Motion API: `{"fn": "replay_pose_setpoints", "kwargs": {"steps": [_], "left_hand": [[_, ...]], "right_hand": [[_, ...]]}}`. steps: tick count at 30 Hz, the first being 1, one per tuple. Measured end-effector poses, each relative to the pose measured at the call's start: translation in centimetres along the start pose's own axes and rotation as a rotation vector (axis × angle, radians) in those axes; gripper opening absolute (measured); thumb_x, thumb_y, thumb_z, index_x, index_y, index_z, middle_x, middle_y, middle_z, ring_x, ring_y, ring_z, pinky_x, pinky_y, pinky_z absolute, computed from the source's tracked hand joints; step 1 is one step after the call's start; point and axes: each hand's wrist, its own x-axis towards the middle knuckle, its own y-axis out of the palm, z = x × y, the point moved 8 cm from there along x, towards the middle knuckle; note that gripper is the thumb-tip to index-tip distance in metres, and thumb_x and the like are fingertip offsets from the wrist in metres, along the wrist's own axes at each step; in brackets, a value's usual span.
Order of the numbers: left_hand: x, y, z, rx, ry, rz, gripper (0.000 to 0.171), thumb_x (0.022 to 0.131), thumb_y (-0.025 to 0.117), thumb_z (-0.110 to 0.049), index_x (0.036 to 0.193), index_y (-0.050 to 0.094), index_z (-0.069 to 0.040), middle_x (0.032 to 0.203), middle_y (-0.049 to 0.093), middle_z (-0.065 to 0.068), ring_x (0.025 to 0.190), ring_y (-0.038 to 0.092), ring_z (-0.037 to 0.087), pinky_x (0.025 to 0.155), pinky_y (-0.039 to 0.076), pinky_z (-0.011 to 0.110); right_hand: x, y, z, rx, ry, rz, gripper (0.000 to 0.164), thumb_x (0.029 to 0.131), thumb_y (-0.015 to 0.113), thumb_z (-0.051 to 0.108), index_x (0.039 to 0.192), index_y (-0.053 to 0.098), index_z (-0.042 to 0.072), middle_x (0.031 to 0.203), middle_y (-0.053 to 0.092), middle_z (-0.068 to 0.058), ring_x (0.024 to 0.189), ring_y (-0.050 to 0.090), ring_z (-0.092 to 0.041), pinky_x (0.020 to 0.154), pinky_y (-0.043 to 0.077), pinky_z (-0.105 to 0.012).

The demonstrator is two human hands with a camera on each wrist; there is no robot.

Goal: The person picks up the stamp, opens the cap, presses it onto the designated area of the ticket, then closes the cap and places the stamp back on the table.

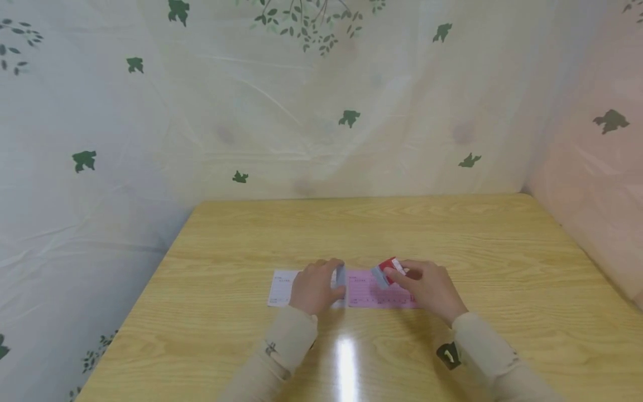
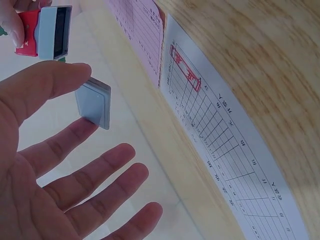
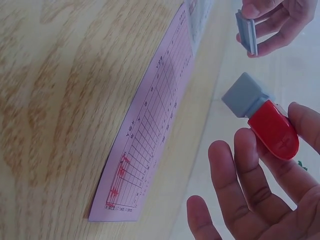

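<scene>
A stamp with a red handle and grey body is pinched between the thumb and fingers of my right hand, raised over a pink printed slip. In the right wrist view the grey end of the stamp points away from the palm. My left hand pinches a small grey rectangular cap between thumb and index finger; its other fingers are spread. Beneath that hand lies a white printed slip, with a red stamped mark near one end. Red marks also show on the pink slip.
Both slips lie end to end on a wood-grain table. A pale curtain with green bird and leaf prints hangs behind and at the sides. A bright light reflection shows on the tabletop between the forearms.
</scene>
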Motion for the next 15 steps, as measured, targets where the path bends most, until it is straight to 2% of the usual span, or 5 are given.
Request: {"fn": "replay_pose_setpoints", "kwargs": {"steps": [8, 12, 15], "left_hand": [[0.11, 0.27, -0.21, -0.020, -0.005, 0.018, 0.053, 0.086, 0.082, -0.022, 0.134, 0.063, -0.011, 0.123, 0.068, 0.015, 0.105, 0.066, 0.033, 0.086, 0.057, 0.049], [0.23, 0.42, -0.26, -0.017, -0.006, 0.016, 0.053, 0.086, 0.081, -0.024, 0.135, 0.063, -0.012, 0.124, 0.068, 0.015, 0.106, 0.066, 0.033, 0.087, 0.057, 0.049], [0.32, 0.47, -0.34, -0.010, 0.001, 0.010, 0.053, 0.087, 0.081, -0.025, 0.135, 0.063, -0.013, 0.124, 0.068, 0.015, 0.107, 0.066, 0.033, 0.088, 0.057, 0.049]], "right_hand": [[0.08, 0.22, -0.24, 0.073, 0.026, 0.004, 0.063, 0.095, 0.063, 0.058, 0.133, 0.067, 0.008, 0.121, 0.070, -0.021, 0.099, 0.071, -0.028, 0.075, 0.057, -0.040], [0.11, 0.38, -0.44, 0.105, 0.049, 0.010, 0.062, 0.095, 0.063, 0.058, 0.134, 0.067, 0.010, 0.120, 0.071, -0.019, 0.099, 0.071, -0.027, 0.070, 0.054, -0.032], [0.12, 0.46, -0.48, 0.118, 0.061, 0.012, 0.062, 0.094, 0.063, 0.059, 0.134, 0.067, 0.011, 0.120, 0.071, -0.018, 0.100, 0.071, -0.027, 0.069, 0.053, -0.030]]}}
